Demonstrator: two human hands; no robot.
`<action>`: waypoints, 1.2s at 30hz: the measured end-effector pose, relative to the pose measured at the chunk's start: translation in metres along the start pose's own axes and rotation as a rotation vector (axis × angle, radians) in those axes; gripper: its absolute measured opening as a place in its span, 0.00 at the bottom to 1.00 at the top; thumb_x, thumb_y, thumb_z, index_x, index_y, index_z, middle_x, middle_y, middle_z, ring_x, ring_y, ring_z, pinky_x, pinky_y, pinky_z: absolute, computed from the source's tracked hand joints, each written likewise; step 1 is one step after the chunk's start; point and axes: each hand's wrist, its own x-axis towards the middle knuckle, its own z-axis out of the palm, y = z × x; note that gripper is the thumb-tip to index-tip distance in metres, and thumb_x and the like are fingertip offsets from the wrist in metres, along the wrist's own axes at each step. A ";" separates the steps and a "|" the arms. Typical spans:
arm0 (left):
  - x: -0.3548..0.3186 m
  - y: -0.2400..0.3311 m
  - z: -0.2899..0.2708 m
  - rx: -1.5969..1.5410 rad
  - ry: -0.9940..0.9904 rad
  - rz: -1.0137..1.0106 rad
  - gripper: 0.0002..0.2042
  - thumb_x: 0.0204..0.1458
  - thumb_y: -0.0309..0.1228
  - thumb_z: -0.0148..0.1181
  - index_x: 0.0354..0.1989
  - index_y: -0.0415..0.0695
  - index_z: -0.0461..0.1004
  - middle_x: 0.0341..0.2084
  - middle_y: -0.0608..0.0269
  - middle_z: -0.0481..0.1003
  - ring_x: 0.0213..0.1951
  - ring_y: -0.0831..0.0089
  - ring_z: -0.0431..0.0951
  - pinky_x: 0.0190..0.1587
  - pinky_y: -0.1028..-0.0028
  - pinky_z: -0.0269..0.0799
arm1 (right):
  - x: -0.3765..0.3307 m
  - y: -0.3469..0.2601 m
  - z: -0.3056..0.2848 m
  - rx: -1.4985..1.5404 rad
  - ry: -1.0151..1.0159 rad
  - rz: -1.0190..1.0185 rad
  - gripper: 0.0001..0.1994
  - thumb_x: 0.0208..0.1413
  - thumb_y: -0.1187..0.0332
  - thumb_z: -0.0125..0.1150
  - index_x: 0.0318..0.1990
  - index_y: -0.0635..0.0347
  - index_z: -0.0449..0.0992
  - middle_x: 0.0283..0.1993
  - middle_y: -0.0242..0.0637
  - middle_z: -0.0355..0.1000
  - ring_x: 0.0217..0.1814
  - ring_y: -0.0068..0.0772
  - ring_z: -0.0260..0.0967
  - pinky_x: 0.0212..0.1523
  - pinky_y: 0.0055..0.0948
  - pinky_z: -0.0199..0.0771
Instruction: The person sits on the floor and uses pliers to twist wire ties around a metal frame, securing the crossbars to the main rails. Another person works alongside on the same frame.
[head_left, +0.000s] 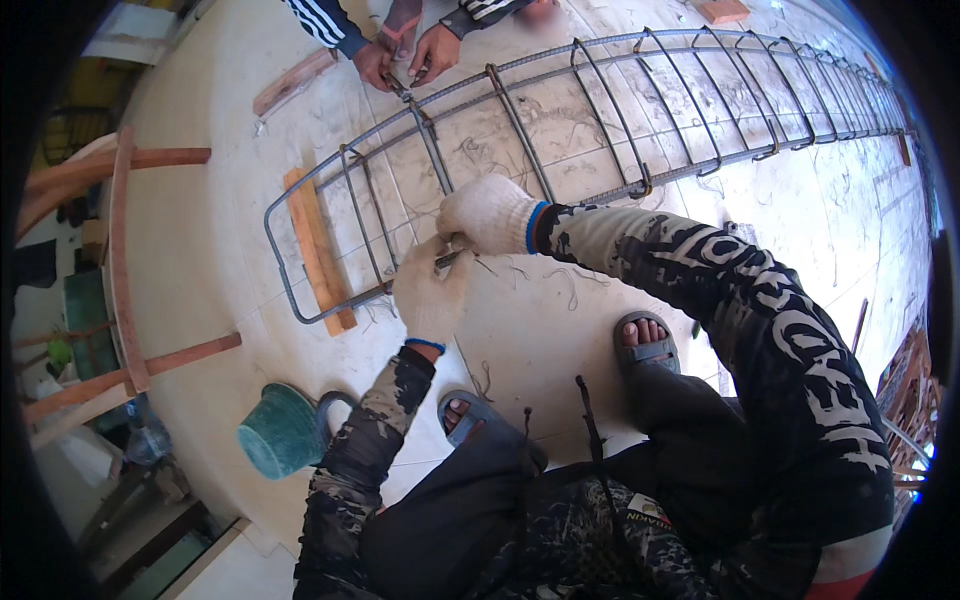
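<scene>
A long rebar cage (640, 187) made of steel bars and bent stirrups stretches from the left middle to the far right. Both my hands, in off-white knitted gloves, meet at its near long bar, around a stirrup joint. My left hand (430, 298) is closed round the bar, a short dark piece of which shows between the fingers. Just above it, my right hand (488, 215) is closed too, its fingertips pressed down at the joint. Whatever they pinch is hidden. Across the cage, another person's hands (415, 58) work at the far bar, by the same stirrup.
A wooden block (318, 255) lies under the cage's left end, and another wood piece (293, 82) lies beyond. A green bucket (275, 430) stands by my left foot. At far left is a wooden frame (122, 260). Bits of thin wire (572, 290) litter the tiled floor.
</scene>
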 end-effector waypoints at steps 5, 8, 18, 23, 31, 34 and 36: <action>0.011 -0.003 -0.008 -0.084 -0.248 -0.101 0.16 0.57 0.39 0.69 0.47 0.41 0.86 0.40 0.52 0.86 0.39 0.62 0.85 0.47 0.65 0.78 | -0.018 -0.015 0.004 0.121 0.341 0.175 0.15 0.54 0.55 0.70 0.41 0.55 0.85 0.41 0.45 0.82 0.47 0.55 0.81 0.47 0.50 0.80; 0.006 -0.005 -0.007 -0.087 -0.200 -0.090 0.15 0.57 0.39 0.70 0.44 0.40 0.86 0.39 0.52 0.86 0.41 0.61 0.86 0.47 0.65 0.78 | -0.041 -0.048 0.002 0.326 0.263 0.614 0.18 0.55 0.52 0.70 0.43 0.58 0.84 0.43 0.47 0.82 0.48 0.58 0.81 0.49 0.50 0.80; 0.007 -0.031 -0.004 -0.190 -0.218 -0.069 0.13 0.58 0.38 0.70 0.43 0.41 0.86 0.32 0.55 0.85 0.34 0.67 0.85 0.41 0.68 0.78 | -0.026 -0.028 -0.046 0.312 0.007 0.397 0.17 0.59 0.53 0.69 0.38 0.60 0.84 0.34 0.49 0.81 0.40 0.55 0.81 0.43 0.48 0.80; 0.013 -0.004 -0.013 -0.112 -0.289 -0.100 0.14 0.61 0.37 0.68 0.46 0.38 0.85 0.38 0.57 0.87 0.41 0.73 0.84 0.48 0.71 0.77 | -0.039 -0.030 -0.003 0.674 -0.359 0.668 0.18 0.62 0.54 0.64 0.39 0.63 0.84 0.33 0.53 0.81 0.38 0.53 0.82 0.40 0.48 0.80; 0.022 -0.041 0.018 -0.355 -0.231 -0.149 0.12 0.64 0.36 0.66 0.46 0.40 0.83 0.37 0.63 0.84 0.37 0.71 0.82 0.46 0.70 0.76 | -0.056 -0.039 0.056 0.352 0.092 0.443 0.10 0.62 0.67 0.55 0.43 0.54 0.83 0.39 0.50 0.82 0.44 0.59 0.80 0.46 0.53 0.78; 0.041 -0.032 0.006 -0.686 -0.286 -0.422 0.12 0.67 0.36 0.65 0.50 0.40 0.81 0.36 0.70 0.81 0.35 0.78 0.77 0.44 0.75 0.74 | -0.058 -0.042 0.055 0.350 0.079 0.425 0.11 0.63 0.66 0.54 0.43 0.55 0.83 0.39 0.49 0.82 0.45 0.58 0.80 0.47 0.52 0.78; 0.047 -0.023 0.002 -0.824 -0.341 -0.496 0.12 0.68 0.37 0.64 0.51 0.42 0.79 0.33 0.74 0.77 0.31 0.85 0.69 0.38 0.78 0.68 | -0.062 -0.035 0.052 0.451 0.069 0.436 0.12 0.63 0.65 0.54 0.43 0.56 0.83 0.40 0.48 0.82 0.46 0.57 0.80 0.48 0.50 0.78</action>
